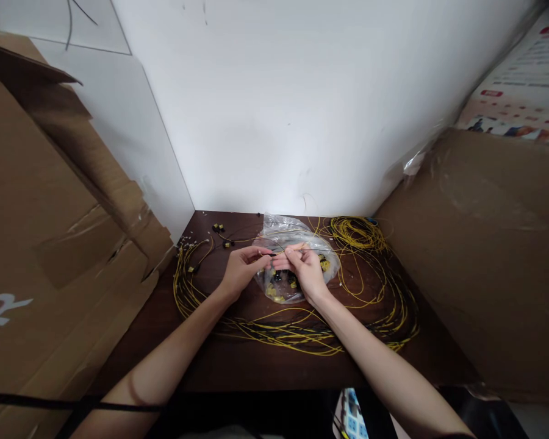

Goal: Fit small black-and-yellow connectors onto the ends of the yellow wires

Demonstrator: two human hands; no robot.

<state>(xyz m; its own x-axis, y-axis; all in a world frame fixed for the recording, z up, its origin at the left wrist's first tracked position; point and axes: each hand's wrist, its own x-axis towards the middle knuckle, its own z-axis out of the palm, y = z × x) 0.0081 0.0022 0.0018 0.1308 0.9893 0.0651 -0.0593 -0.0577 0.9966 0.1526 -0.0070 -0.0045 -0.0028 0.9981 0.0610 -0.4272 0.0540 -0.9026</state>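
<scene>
My left hand (243,268) pinches a small black piece (272,255) at the end of a thin wire; its exact kind is too small to make out. My right hand (307,271) is closed on the thin wire (320,249), thumb against forefinger. Both hands are close together above a clear plastic bag (281,227). Inside the bag lie several small yellow and black parts (279,298), partly hidden by my hands. Yellow and black cables (283,347) loop around the bag on the dark brown table (238,375).
Cardboard boxes stand at the left (41,244) and right (480,262), with a white wall (279,110) behind. A yellow cable coil (354,231) lies at the back right. Small yellow-and-black connectors (218,227) and white bits (187,236) are at the back left.
</scene>
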